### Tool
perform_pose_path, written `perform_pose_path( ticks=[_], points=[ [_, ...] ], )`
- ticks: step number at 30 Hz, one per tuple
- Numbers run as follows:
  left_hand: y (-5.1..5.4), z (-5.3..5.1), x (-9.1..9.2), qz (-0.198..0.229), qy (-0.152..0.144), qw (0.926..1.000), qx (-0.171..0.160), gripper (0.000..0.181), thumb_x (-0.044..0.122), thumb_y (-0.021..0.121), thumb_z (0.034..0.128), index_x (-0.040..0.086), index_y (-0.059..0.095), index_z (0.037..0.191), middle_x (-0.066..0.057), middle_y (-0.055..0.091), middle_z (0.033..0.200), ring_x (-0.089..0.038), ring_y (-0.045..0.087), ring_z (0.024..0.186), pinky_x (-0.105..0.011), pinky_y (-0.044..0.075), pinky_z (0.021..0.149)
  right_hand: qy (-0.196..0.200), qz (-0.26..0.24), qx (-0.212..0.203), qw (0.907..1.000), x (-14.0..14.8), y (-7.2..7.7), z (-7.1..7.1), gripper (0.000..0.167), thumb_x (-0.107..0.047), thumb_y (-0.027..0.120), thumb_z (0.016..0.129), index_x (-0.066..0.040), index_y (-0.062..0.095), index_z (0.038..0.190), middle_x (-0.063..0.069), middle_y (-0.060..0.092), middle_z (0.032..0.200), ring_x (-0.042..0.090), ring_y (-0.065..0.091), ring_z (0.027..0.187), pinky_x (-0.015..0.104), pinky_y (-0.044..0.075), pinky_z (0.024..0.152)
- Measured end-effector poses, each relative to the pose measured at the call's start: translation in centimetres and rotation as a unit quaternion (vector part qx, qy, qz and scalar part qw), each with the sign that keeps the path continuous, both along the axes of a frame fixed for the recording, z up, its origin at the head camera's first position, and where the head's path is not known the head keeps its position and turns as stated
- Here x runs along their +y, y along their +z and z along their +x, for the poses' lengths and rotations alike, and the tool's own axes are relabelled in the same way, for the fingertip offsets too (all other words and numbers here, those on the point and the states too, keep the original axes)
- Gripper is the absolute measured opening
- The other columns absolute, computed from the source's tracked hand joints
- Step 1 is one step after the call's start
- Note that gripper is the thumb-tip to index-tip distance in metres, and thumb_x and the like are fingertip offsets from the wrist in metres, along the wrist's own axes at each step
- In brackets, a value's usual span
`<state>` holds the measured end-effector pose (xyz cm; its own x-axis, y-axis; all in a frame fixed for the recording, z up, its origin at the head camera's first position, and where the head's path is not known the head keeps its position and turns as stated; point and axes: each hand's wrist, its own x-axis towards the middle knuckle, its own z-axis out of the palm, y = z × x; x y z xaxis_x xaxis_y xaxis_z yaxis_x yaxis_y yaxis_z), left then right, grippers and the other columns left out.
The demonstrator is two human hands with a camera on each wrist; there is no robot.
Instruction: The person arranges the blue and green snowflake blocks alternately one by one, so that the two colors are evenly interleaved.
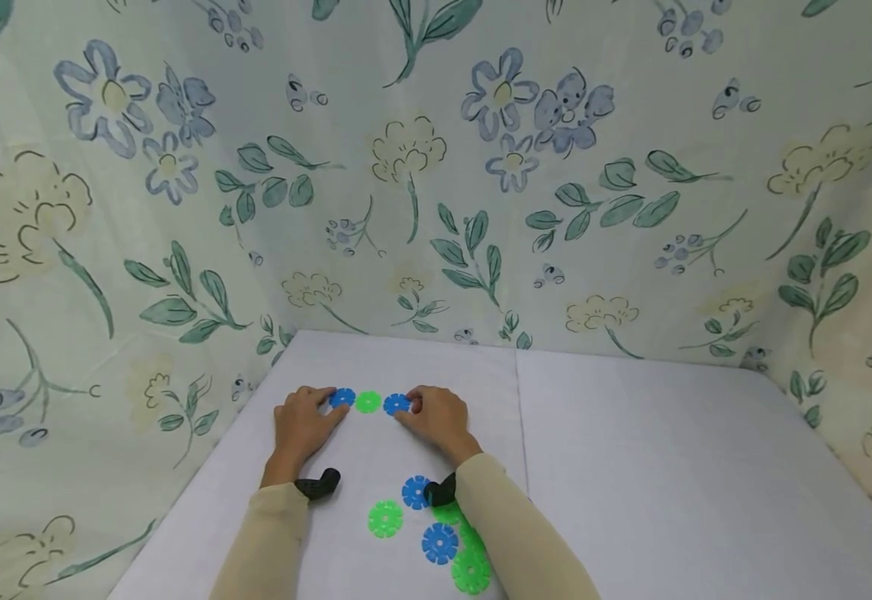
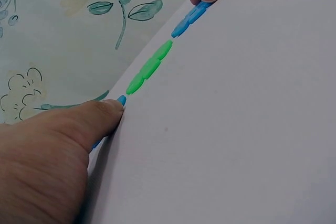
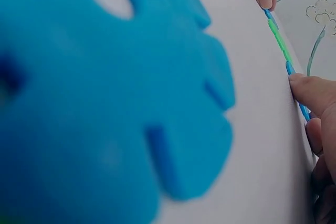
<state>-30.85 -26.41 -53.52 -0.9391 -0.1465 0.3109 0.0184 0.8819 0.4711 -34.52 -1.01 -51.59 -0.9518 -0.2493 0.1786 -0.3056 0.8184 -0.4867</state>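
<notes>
Alignment of a short row looks like the step in hand: on the far left part of the white surface, a flat round green plastic disc with a notched rim lies between a flat round blue notched plastic disc on its left and a matching blue notched plastic disc on its right. The left hand grips the left blue disc at its rim with thumb and forefinger; the fingers of the right hand pinch the right blue disc. Neither hand touches the green disc between them, which sits just beside both neighbours.

The next move probably calls for levelling the blue discs with the green one, then lifting the fingers away without dragging the row. More pieces lie loose on the near side, including a round green notched disc and a round blue notched disc; the beige right sleeve partly covers others.

No brand, label or writing is legible on the discs, and the pale wall fabric shows only printed flowers, berries and leaves
</notes>
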Motion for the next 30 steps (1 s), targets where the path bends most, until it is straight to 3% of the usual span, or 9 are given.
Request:
perform_pose_path(
  ticks=[13, 23, 30],
  points=[
    [0.22, -0.08, -0.01, 0.006, 0.001, 1.0000, -0.007, 0.054, 0.047, 0.071, 0.0902, 0.015, 0.066, 0.132, -0.017, 0.065, 0.122, -0.036, 0.058, 0.111, -0.052, 0.036, 0.088, 0.010, -0.006, -0.002, 0.9999, 0.14, 0.25, 0.07, 0.039, -0.050, 0.079, 0.082, -0.025, 0.076, 0.111, -0.013, 0.058, 0.071, 0.008, 0.052, 0.068, 0.027, 0.040, 0.065],
    [-0.15, -0.10, 0.01, 0.008, 0.002, 0.9998, -0.020, 0.054, 0.048, 0.070, 0.0905, 0.016, 0.065, 0.135, -0.016, 0.064, 0.125, -0.035, 0.057, 0.115, -0.052, 0.036, 0.090, 0.013, -0.016, -0.025, 0.9995, 0.58, 0.27, 0.02, 0.049, -0.050, 0.080, 0.080, -0.026, 0.071, 0.121, -0.013, 0.060, 0.074, 0.010, 0.053, 0.069, 0.028, 0.039, 0.065],
    [-0.08, -0.14, -0.05, 0.000, 0.003, 0.9999, -0.012, 0.053, 0.047, 0.070, 0.0902, 0.016, 0.066, 0.133, -0.015, 0.065, 0.122, -0.035, 0.058, 0.112, -0.052, 0.036, 0.088, 0.016, -0.049, -0.024, 0.9984, 0.94, 0.53, 0.10, 0.042, -0.046, 0.081, 0.082, -0.025, 0.073, 0.117, -0.012, 0.061, 0.075, 0.009, 0.054, 0.069, 0.027, 0.041, 0.063]
  ],
)
